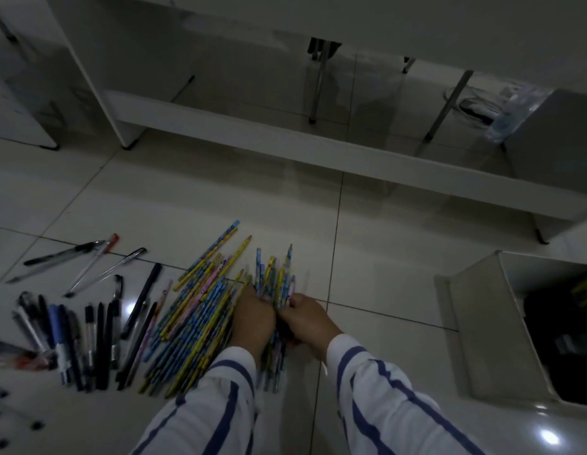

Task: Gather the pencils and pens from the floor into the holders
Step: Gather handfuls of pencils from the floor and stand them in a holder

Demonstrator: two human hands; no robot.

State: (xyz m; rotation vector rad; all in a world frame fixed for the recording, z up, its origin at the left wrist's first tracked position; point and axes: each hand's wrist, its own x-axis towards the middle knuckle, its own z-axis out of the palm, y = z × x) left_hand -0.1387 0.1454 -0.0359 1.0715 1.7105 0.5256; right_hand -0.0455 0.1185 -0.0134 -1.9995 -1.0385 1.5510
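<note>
Head view: left hand (252, 320) curled round pencil bundle (275, 279); right hand (306, 320) gripping same bundle

head cam | looks steeply down and forward | close above tiled floor (384, 257)

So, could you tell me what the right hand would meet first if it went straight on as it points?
The right hand grips the pencil bundle, so that comes first; beyond it, probably the left hand, though depth is unclear.

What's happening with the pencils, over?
Left hand and right hand both gripping a bunch of pencils. Pens lying on the floor, left side. White box to the right, nothing in the way.
</note>
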